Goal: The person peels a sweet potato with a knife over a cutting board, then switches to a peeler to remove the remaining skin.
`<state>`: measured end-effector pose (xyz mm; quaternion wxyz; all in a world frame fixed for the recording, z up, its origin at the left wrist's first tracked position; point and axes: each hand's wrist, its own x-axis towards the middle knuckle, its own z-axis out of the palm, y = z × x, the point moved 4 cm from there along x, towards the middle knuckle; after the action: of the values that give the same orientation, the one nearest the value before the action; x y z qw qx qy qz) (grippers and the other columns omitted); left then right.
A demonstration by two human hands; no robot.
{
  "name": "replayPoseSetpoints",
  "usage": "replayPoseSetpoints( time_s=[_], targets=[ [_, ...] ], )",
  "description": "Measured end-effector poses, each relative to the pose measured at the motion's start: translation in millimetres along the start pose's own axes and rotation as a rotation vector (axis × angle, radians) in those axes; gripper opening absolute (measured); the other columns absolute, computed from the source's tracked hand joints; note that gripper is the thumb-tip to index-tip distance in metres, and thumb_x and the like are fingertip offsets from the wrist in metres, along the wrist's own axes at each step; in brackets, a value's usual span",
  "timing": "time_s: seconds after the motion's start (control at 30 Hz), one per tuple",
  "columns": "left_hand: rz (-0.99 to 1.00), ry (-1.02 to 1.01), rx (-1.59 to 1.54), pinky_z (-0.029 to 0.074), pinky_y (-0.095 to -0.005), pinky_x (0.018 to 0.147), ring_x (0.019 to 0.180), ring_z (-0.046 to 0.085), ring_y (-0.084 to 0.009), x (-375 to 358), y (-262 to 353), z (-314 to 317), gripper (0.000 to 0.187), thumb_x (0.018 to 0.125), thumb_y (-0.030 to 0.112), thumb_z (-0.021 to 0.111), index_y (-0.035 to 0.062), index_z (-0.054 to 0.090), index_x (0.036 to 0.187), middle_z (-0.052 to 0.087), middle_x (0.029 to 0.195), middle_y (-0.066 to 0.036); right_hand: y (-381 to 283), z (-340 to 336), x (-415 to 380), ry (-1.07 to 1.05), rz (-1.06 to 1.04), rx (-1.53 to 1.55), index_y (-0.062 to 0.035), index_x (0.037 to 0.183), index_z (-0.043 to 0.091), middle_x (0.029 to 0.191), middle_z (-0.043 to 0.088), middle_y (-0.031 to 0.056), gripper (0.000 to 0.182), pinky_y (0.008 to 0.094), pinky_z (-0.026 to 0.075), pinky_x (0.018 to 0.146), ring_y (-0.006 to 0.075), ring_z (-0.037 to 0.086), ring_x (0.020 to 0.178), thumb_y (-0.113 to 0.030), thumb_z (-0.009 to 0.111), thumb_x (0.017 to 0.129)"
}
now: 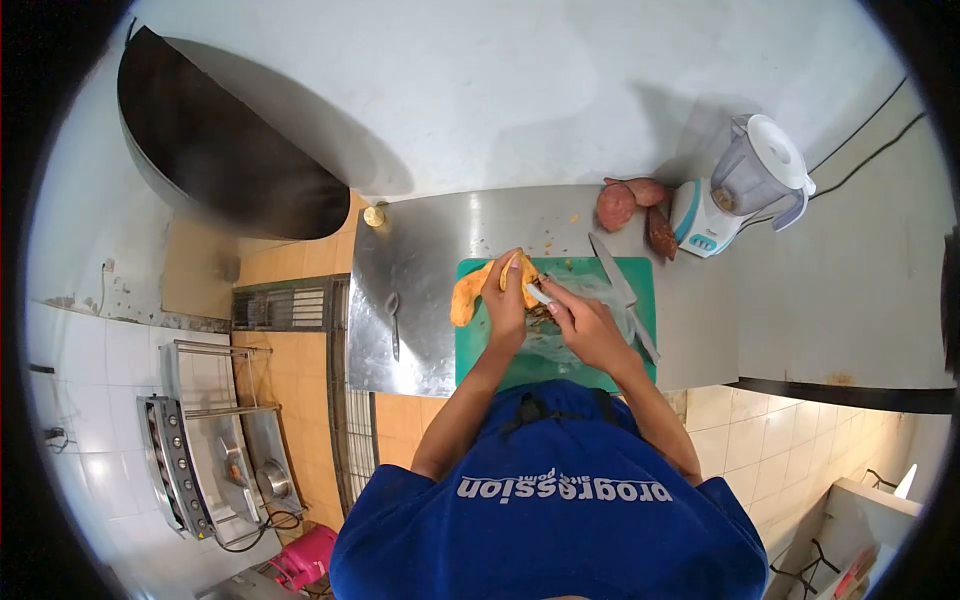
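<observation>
My left hand [507, 306] is closed around a piece of orange-fleshed vegetable [527, 272], held over the green cutting board [634, 283]. Another curved stretch of orange flesh [465, 300] shows just left of these fingers, at the board's left edge. In my right hand [592, 330] is a small white-handled tool [540, 294], its end against the orange vegetable; the working tip is hidden. Dark peel scraps [542, 318] lie below the fingers. Under my right hand is a crumpled clear plastic bag [560, 345]. A large knife [612, 272] lies slantwise across the board's right side.
Several reddish sweet potatoes [616, 207] lie at the back right, beside a white blender [708, 215]. On the steel table [425, 270], a spoon [395, 325] rests left of the board, with a small yellowish item [374, 216] at the far left corner.
</observation>
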<state>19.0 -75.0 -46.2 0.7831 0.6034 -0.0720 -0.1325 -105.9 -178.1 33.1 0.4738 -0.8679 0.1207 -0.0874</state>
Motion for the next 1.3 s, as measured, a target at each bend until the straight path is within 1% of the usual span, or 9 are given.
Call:
replayPoseSetpoints(
  time_s=[0.13, 0.37, 0.67, 0.73, 0.9, 1.03, 1.13, 1.2, 1.3],
  targets=[
    [-0.093, 0.182, -0.386, 0.052, -0.0314, 0.089, 0.099, 0.064, -0.0158, 24, 14, -14, 0.032, 0.107, 0.025, 0.056, -0.0005, 0.063, 0.125, 0.067, 0.111, -0.007, 15, 28, -24, -0.227, 0.09, -0.151, -0.0112, 0.143, 0.059, 0.109, 0.072, 0.0238, 0.043, 0.0507, 0.052, 0.088, 0.043, 0.069, 0.1, -0.026, 0.056, 0.103],
    [-0.04, 0.099, -0.194, 0.052, -0.0308, 0.089, 0.101, 0.063, -0.0155, 18, 41, -2, 0.04, 0.108, 0.032, 0.056, -0.0019, 0.06, 0.129, 0.065, 0.111, -0.008, -1, -7, 4, 0.07, -0.044, 0.096, -0.0107, 0.143, 0.058, 0.107, 0.072, 0.0247, 0.044, 0.0492, 0.053, 0.085, 0.0432, 0.069, 0.097, -0.027, 0.056, 0.102],
    [-0.088, 0.116, -0.215, 0.054, -0.0329, 0.083, 0.097, 0.065, -0.0178, 12, 22, -1, 0.037, 0.108, 0.031, 0.052, 0.0001, 0.06, 0.128, 0.065, 0.11, -0.009, 5, 7, -8, 0.056, -0.008, 0.05, -0.0123, 0.141, 0.061, 0.103, 0.072, 0.0244, 0.043, 0.05, 0.053, 0.084, 0.0437, 0.069, 0.093, -0.026, 0.058, 0.101],
    [-0.125, 0.189, -0.358, 0.054, -0.0331, 0.083, 0.098, 0.065, -0.0184, 22, 37, -1, 0.037, 0.108, 0.031, 0.052, 0.0002, 0.06, 0.128, 0.065, 0.111, -0.009, 21, 37, -25, -0.201, 0.052, -0.143, -0.0157, 0.141, 0.062, 0.103, 0.072, 0.0252, 0.041, 0.0498, 0.053, 0.083, 0.0434, 0.069, 0.093, -0.026, 0.059, 0.101],
    [-0.001, 0.058, -0.186, 0.05, -0.0306, 0.092, 0.103, 0.062, -0.0152, 29, 39, -9, 0.04, 0.109, 0.032, 0.054, -0.0023, 0.062, 0.127, 0.065, 0.113, -0.009, -1, 1, -7, 0.011, -0.004, 0.034, -0.0167, 0.143, 0.061, 0.1, 0.071, 0.027, 0.042, 0.0497, 0.052, 0.08, 0.0439, 0.068, 0.086, -0.024, 0.058, 0.102],
    [-0.086, 0.006, -0.132, 0.049, -0.0312, 0.094, 0.104, 0.06, -0.015, 7, 29, 9, 0.038, 0.108, 0.028, 0.055, -0.0027, 0.061, 0.129, 0.065, 0.114, -0.009, -17, -17, 7, 0.005, 0.1, 0.049, -0.012, 0.142, 0.06, 0.105, 0.071, 0.0247, 0.042, 0.0492, 0.051, 0.083, 0.0439, 0.067, 0.092, -0.023, 0.057, 0.102],
    [-0.105, 0.016, -0.139, 0.048, -0.0305, 0.095, 0.107, 0.06, -0.0158, 5, 24, 9, 0.035, 0.107, 0.025, 0.056, -0.0028, 0.062, 0.127, 0.066, 0.116, -0.009, -13, -9, 9, 0.094, -0.063, 0.019, -0.0106, 0.142, 0.06, 0.107, 0.071, 0.025, 0.042, 0.0489, 0.051, 0.086, 0.0447, 0.067, 0.094, -0.023, 0.057, 0.102],
    [-0.116, 0.024, -0.133, 0.048, -0.0304, 0.096, 0.108, 0.06, -0.016, 1, 14, 3, 0.034, 0.107, 0.024, 0.056, -0.0026, 0.063, 0.127, 0.066, 0.116, -0.01, -9, -5, 4, -0.041, 0.08, 0.012, -0.0094, 0.146, 0.056, 0.129, 0.067, 0.0242, 0.043, 0.0431, 0.051, 0.097, 0.043, 0.066, 0.113, -0.021, 0.056, 0.104],
    [-0.107, 0.033, -0.171, 0.052, -0.0325, 0.092, 0.104, 0.062, -0.0171, 0, -2, 1, 0.036, 0.108, 0.028, 0.055, -0.0003, 0.062, 0.129, 0.066, 0.118, -0.011, -1, 0, 0, -0.057, 0.074, -0.008, -0.009, 0.146, 0.056, 0.134, 0.065, 0.0218, 0.045, 0.0422, 0.048, 0.105, 0.0413, 0.061, 0.124, -0.023, 0.057, 0.103]
  ],
)
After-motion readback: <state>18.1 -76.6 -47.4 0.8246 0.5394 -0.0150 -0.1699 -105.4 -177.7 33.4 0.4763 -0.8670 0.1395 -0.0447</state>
